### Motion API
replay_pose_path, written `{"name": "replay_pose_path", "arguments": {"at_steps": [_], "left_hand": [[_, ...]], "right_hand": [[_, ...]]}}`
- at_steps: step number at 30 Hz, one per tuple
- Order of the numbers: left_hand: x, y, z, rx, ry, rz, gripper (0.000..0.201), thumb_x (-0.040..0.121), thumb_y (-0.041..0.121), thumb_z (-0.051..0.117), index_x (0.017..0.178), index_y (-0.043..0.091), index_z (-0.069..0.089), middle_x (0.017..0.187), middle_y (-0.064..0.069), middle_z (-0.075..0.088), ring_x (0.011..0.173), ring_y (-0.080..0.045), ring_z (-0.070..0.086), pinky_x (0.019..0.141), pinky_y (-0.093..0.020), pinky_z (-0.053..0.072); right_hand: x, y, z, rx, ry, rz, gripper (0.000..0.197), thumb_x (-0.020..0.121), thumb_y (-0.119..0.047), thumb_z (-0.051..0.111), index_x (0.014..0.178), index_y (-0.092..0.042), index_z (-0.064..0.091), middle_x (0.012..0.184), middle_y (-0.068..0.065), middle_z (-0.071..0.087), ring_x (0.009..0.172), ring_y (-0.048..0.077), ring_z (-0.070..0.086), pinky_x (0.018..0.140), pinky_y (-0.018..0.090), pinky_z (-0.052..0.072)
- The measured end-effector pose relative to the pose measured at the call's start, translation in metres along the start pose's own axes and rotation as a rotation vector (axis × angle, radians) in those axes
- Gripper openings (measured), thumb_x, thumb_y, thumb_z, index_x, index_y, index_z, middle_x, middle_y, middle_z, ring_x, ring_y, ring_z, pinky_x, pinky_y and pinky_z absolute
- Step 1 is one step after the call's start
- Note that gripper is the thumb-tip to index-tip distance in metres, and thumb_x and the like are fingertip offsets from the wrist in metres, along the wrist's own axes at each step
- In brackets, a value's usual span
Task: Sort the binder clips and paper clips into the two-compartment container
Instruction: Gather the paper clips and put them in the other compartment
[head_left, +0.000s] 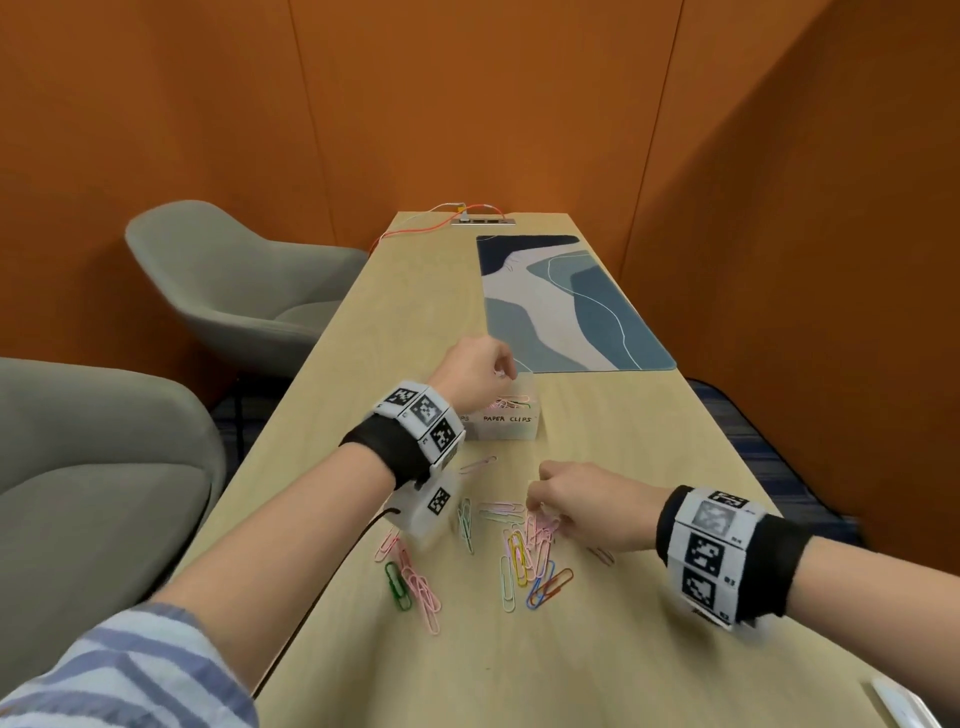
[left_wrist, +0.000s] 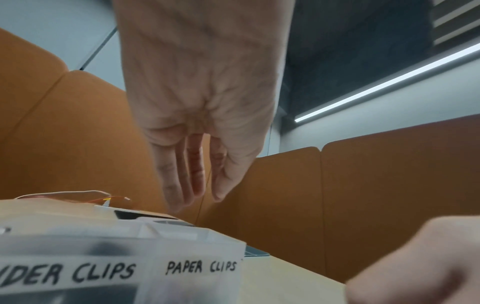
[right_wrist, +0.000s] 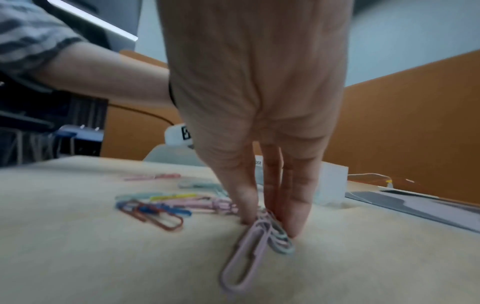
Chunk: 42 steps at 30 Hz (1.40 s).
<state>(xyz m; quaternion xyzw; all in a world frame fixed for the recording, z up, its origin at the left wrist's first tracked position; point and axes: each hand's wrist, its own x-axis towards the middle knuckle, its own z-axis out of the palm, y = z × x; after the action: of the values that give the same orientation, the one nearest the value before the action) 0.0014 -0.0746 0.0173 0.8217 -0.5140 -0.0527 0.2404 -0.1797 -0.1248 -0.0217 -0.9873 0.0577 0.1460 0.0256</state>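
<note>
A translucent two-compartment container (head_left: 511, 428) labelled BINDER CLIPS and PAPER CLIPS (left_wrist: 182, 244) stands mid-table; coloured clips lie in its paper-clip side. My left hand (head_left: 505, 375) hovers over that side, fingers hanging straight down (left_wrist: 200, 201) with nothing between them. Several coloured paper clips (head_left: 519, 558) lie scattered on the table nearer me. My right hand (head_left: 537, 508) reaches down into this pile. Its thumb and fingers (right_wrist: 270, 223) pinch a pink paper clip (right_wrist: 246, 257) and a pale blue one that touch the table.
A blue patterned desk mat (head_left: 566, 306) lies beyond the container on the right. A socket strip with an orange cable (head_left: 483, 222) sits at the far end. Two grey chairs (head_left: 234, 291) stand left of the table. A white object (head_left: 904, 706) lies at the near right corner.
</note>
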Motion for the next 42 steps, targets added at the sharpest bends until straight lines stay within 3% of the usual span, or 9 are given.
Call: {"name": "replay_pose_path", "arguments": {"at_steps": [4, 8, 15, 21, 26, 32, 35, 39, 42], "left_hand": [[-0.030, -0.003, 0.000, 0.018, -0.170, 0.085, 0.013, 0.082, 0.015, 0.058, 0.086, 0.014, 0.071, 0.093, -0.002, 0.074, 0.081, -0.013, 0.061, 0.075, -0.024, 0.048], [-0.056, -0.018, 0.005, 0.171, -0.427, 0.052, 0.015, 0.082, 0.023, 0.065, 0.094, 0.015, 0.070, 0.100, -0.001, 0.073, 0.085, -0.012, 0.061, 0.082, -0.027, 0.050], [-0.083, -0.026, 0.016, 0.252, -0.606, -0.016, 0.082, 0.065, 0.056, 0.077, 0.132, 0.026, 0.042, 0.119, 0.000, 0.043, 0.109, -0.018, 0.050, 0.099, -0.036, 0.046], [-0.082, -0.021, 0.020, 0.211, -0.572, 0.077, 0.056, 0.067, 0.021, 0.081, 0.117, 0.017, 0.056, 0.110, -0.007, 0.059, 0.083, -0.019, 0.055, 0.079, -0.030, 0.051], [-0.078, -0.023, 0.021, 0.168, -0.524, 0.085, 0.026, 0.071, 0.013, 0.075, 0.095, 0.012, 0.065, 0.098, -0.009, 0.071, 0.078, -0.019, 0.058, 0.065, -0.024, 0.044], [-0.078, -0.025, 0.023, 0.119, -0.498, 0.101, 0.015, 0.075, 0.010, 0.072, 0.089, 0.007, 0.069, 0.094, -0.009, 0.073, 0.076, -0.015, 0.058, 0.077, -0.030, 0.051], [-0.078, -0.027, 0.026, 0.082, -0.476, 0.080, 0.014, 0.074, 0.007, 0.071, 0.088, 0.007, 0.069, 0.091, -0.009, 0.073, 0.076, -0.014, 0.058, 0.079, -0.031, 0.053], [-0.074, -0.029, 0.027, 0.050, -0.508, 0.042, 0.014, 0.073, 0.008, 0.070, 0.086, 0.014, 0.067, 0.080, 0.001, 0.065, 0.074, -0.014, 0.058, 0.074, -0.028, 0.050], [-0.066, -0.031, 0.022, 0.041, -0.536, 0.028, 0.015, 0.073, 0.007, 0.070, 0.086, 0.015, 0.067, 0.072, 0.006, 0.062, 0.063, -0.006, 0.056, 0.062, -0.017, 0.046]], "right_hand": [[0.006, -0.007, 0.003, -0.161, 0.043, -0.021, 0.027, 0.084, 0.009, 0.041, 0.107, -0.003, 0.050, 0.110, 0.017, 0.050, 0.096, 0.033, 0.053, 0.068, 0.035, 0.033], [0.014, -0.008, 0.001, -0.121, 0.041, -0.002, 0.025, 0.083, 0.005, 0.045, 0.107, -0.003, 0.048, 0.111, 0.018, 0.049, 0.099, 0.033, 0.052, 0.069, 0.033, 0.032], [0.027, 0.000, -0.005, 0.087, 0.086, 0.082, 0.013, 0.080, -0.004, 0.048, 0.077, -0.017, 0.049, 0.085, 0.005, 0.052, 0.078, 0.021, 0.047, 0.068, 0.027, 0.037], [0.037, 0.015, -0.031, 0.510, 0.135, 0.224, 0.023, 0.076, 0.005, 0.053, 0.064, -0.013, 0.058, 0.057, -0.002, 0.060, 0.037, -0.003, 0.054, 0.045, 0.006, 0.041], [0.063, 0.019, -0.073, 0.698, 0.426, 0.273, 0.023, 0.076, 0.012, 0.050, 0.078, -0.003, 0.067, 0.065, 0.011, 0.066, 0.058, 0.020, 0.061, 0.067, 0.032, 0.055], [0.092, 0.019, -0.083, 0.558, 0.527, 0.279, 0.032, 0.080, 0.010, 0.045, 0.093, -0.006, 0.070, 0.100, 0.013, 0.070, 0.098, 0.024, 0.062, 0.082, 0.029, 0.049], [0.079, 0.010, -0.075, 0.473, 0.531, 0.216, 0.033, 0.082, 0.005, 0.045, 0.096, -0.011, 0.070, 0.104, 0.008, 0.071, 0.099, 0.022, 0.063, 0.087, 0.032, 0.051], [0.039, -0.005, -0.056, 0.315, 0.224, 0.046, 0.027, 0.081, -0.003, 0.053, 0.101, -0.012, 0.067, 0.109, 0.006, 0.069, 0.089, 0.013, 0.056, 0.073, 0.019, 0.039], [0.016, -0.008, -0.030, 0.189, -0.128, -0.052, 0.047, 0.081, -0.012, 0.061, 0.127, -0.016, 0.052, 0.124, 0.007, 0.054, 0.106, 0.018, 0.050, 0.086, 0.022, 0.039]]}}
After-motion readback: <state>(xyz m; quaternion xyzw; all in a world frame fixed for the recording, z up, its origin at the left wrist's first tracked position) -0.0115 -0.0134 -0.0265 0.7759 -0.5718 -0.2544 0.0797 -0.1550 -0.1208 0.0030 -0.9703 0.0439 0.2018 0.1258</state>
